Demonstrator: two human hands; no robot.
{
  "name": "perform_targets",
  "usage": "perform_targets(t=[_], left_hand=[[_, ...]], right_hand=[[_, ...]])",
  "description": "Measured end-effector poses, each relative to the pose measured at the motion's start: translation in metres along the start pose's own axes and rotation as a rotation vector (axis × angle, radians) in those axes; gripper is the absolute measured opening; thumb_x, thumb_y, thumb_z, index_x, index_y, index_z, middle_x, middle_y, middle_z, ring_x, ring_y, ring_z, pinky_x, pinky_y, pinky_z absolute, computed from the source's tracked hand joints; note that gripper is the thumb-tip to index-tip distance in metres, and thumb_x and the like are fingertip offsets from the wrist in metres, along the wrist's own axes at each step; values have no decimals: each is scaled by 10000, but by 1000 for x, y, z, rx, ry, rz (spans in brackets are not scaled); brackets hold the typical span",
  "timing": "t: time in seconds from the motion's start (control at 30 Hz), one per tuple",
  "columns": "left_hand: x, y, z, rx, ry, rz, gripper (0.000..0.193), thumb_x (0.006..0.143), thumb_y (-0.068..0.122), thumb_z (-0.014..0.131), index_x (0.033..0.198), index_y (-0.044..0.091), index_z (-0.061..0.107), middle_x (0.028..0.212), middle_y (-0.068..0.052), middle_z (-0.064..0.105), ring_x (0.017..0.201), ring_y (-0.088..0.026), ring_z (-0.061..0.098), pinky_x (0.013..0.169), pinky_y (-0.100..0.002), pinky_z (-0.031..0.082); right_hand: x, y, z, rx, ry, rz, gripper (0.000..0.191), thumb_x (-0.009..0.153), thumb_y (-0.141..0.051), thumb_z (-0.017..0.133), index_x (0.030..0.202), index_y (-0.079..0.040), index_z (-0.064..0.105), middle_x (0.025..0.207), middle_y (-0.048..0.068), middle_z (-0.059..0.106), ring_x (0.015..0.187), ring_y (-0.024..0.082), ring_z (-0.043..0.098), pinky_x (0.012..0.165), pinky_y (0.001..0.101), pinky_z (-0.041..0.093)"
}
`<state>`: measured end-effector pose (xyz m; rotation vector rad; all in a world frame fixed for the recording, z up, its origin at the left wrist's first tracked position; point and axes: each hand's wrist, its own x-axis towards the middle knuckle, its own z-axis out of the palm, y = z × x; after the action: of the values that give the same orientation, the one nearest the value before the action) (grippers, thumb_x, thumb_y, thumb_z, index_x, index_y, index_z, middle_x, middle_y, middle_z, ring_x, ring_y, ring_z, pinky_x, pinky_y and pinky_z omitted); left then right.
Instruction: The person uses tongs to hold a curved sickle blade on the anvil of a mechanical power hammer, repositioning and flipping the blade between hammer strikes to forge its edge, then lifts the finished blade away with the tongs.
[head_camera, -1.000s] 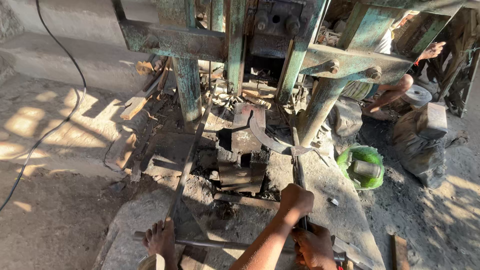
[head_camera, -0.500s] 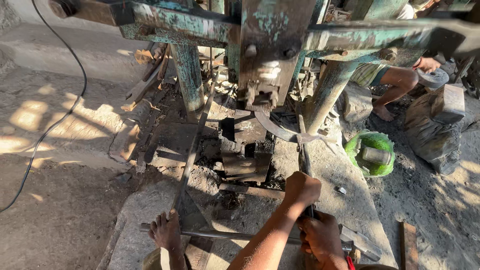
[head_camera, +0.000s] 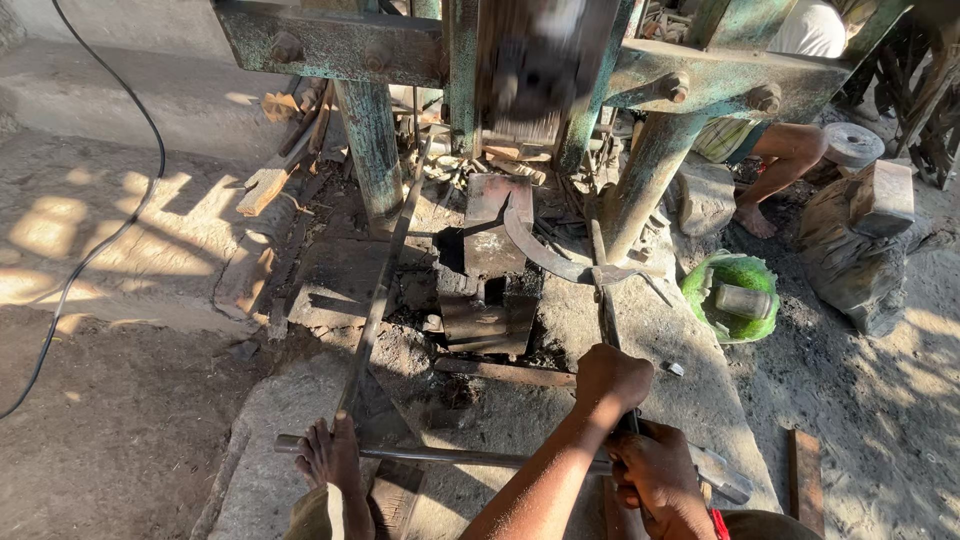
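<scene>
Both my hands grip the handles of long iron tongs (head_camera: 607, 310). My left hand (head_camera: 612, 380) is forward on them, and my right hand (head_camera: 655, 478) sits just behind, near my body. The tong jaws hold a curved, sickle-like blade (head_camera: 540, 250) whose tip lies on the dark anvil block (head_camera: 490, 235) of a green rusty power hammer. The hammer head (head_camera: 530, 80) above the block is blurred. My bare foot (head_camera: 330, 460) rests on a horizontal metal bar (head_camera: 450, 457) low in front.
Another person sits at the upper right, a bare leg (head_camera: 785, 150) showing. A green basin (head_camera: 735, 290) holds a metal cylinder. A black cable (head_camera: 120, 230) crosses the ground on the left. Scrap wood and iron lie around the machine's green posts (head_camera: 368, 140).
The view has dropped closer to the anvil. The hammer head now shows as a blur. Both hands stay on the tongs, and the blade stays on the block.
</scene>
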<state>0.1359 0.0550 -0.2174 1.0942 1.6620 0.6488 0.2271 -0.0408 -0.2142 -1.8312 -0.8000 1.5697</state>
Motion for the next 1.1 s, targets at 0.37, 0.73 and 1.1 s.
perform_targets(t=[0.37, 0.73, 1.1], left_hand=[[-37, 14, 6, -366, -104, 45, 496, 845, 343, 712, 936, -145, 715, 872, -269, 715, 810, -373, 729, 706, -440, 572], [-37, 77, -22, -1628, -510, -38, 327, 1051, 435, 571, 838, 207, 476, 627, 64, 379, 466, -82, 355, 484, -284, 347], [-37, 79, -49, -1606, -557, -40, 251, 1051, 368, 525, 831, 251, 488, 566, 91, 363, 426, -72, 332, 451, -277, 298]], right_hand=[[-26, -14, -37, -27, -45, -100, 187, 855, -80, 675, 912, 98, 691, 617, 76, 495, 437, 158, 360, 366, 348, 255], [-149, -144, 1, -1388, 311, -508, 451, 775, -254, 694, 1197, -100, 661, 881, 258, 747, 873, 429, 742, 823, 532, 580], [-155, -153, 29, -1431, 324, -477, 385, 768, -268, 703, 1044, 0, 698, 937, 277, 751, 937, 432, 753, 881, 525, 592]])
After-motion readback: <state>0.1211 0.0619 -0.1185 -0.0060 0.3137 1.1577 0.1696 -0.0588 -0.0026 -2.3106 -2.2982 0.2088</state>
